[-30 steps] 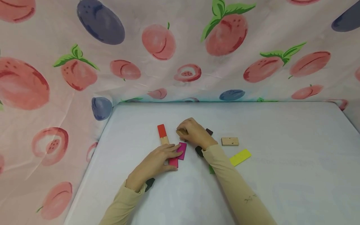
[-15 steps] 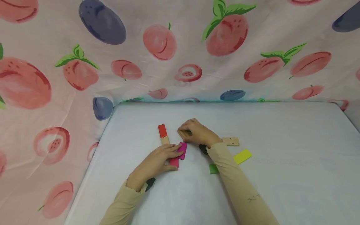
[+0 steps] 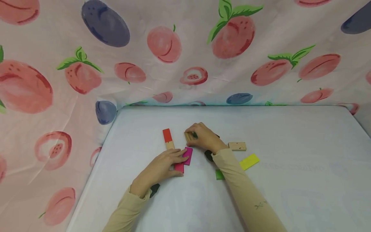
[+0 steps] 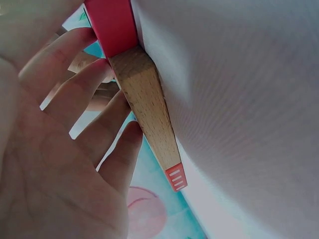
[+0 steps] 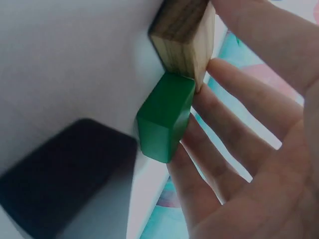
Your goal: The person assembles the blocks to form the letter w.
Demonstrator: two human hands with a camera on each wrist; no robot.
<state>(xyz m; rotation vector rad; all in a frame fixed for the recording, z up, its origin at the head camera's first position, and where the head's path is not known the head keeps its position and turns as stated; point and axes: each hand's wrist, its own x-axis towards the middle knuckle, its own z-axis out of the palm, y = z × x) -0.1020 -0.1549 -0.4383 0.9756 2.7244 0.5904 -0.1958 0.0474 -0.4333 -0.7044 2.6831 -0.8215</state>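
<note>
My left hand [image 3: 160, 166] lies with spread, fairly straight fingers over a pink block [image 3: 179, 167] and a magenta block [image 3: 188, 156]. In the left wrist view its fingertips touch the side of the pink block [image 4: 117, 30] and a plain wooden block [image 4: 144, 104], in line with a red block [image 4: 176, 176]. Farther back, my right hand [image 3: 204, 137] pinches another plain wooden block [image 3: 189, 137] between thumb and fingers. A dark green block [image 5: 167, 114] sits end to end with that wooden block [image 5: 184, 40], the other fingers along its side.
Right of my right hand lies a separate wooden block [image 3: 237, 146]. Nearer, a yellow block [image 3: 250, 161] and a light green block [image 3: 219, 174] are partly covered by the sleeve [image 3: 243, 183]. A black block [image 5: 70, 174] shows close in the right wrist view.
My right hand has shifted slightly to the right with the pinched wooden block, and that block has turned a little. My left hand and the blocks under it stay in place.
</note>
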